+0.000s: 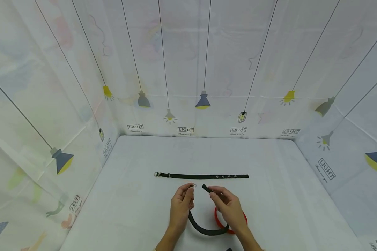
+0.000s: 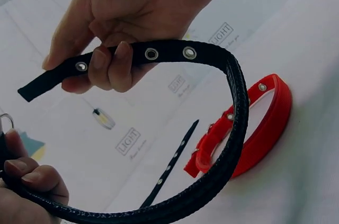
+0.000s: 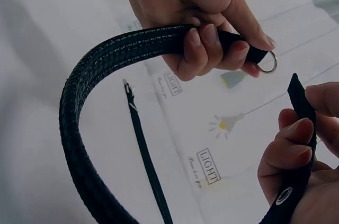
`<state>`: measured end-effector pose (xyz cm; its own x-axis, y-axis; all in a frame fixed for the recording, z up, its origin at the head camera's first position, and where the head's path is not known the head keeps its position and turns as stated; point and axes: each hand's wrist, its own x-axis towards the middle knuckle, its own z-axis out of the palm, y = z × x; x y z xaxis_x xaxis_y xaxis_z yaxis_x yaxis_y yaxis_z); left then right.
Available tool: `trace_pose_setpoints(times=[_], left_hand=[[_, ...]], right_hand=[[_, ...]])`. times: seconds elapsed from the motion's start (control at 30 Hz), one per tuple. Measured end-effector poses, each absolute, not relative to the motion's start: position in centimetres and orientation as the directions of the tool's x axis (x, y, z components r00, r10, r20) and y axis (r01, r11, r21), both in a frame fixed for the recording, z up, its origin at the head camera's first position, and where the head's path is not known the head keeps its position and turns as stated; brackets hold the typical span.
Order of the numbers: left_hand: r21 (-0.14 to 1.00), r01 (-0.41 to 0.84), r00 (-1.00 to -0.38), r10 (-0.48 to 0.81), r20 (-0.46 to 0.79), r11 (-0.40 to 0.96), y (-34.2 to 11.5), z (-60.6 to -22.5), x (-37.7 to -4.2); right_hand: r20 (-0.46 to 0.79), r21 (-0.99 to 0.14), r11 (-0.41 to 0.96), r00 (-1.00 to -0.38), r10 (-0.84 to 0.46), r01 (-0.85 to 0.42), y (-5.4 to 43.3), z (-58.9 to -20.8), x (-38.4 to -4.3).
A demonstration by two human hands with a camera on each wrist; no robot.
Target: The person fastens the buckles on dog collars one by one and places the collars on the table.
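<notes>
A black collar point(image 1: 204, 231) hangs in a downward loop between my two hands. My left hand point(image 1: 181, 205) grips its buckle end, where a metal ring point(image 3: 268, 63) sticks out past the thumb and fingertips. With thumb and fingers my right hand point(image 1: 230, 208) pinches the strap end point(image 2: 39, 85), a short tip poking out beyond them. Metal eyelets point(image 2: 151, 54) line this part of the strap. Both ends are held up facing each other, apart. The buckle itself is hidden by my left fingers.
Another black collar point(image 1: 191, 176) lies flat and straight on the white table point(image 1: 138, 216), beyond my hands. A red collar point(image 2: 280, 113), curled into a ring, rests beneath my right hand. At the bottom edge a small dark piece point(image 1: 229, 249) shows, mostly cut off.
</notes>
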<state>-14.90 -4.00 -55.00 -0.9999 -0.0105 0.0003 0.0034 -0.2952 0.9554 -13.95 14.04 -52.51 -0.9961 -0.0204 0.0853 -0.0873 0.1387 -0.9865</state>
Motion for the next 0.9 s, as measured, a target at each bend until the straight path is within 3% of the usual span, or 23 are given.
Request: trace_pose_setpoints(times=[0.43, 0.9], left_hand=[[0.968, -0.037, -0.996, 0.093, -0.014, -0.247, -3.37, -54.6, -14.51], [0.983, -0.067, -0.989, 0.143, -0.042, -0.173, -3.38, -54.57, -14.52]], right_hand=[[0.138, -0.965, 0.217, -0.988, -0.071, -0.15, 13.6, -51.97, -13.33], [0.174, -0.956, 0.214, -0.976, -0.134, -0.2, 13.67, -51.8, -13.39]])
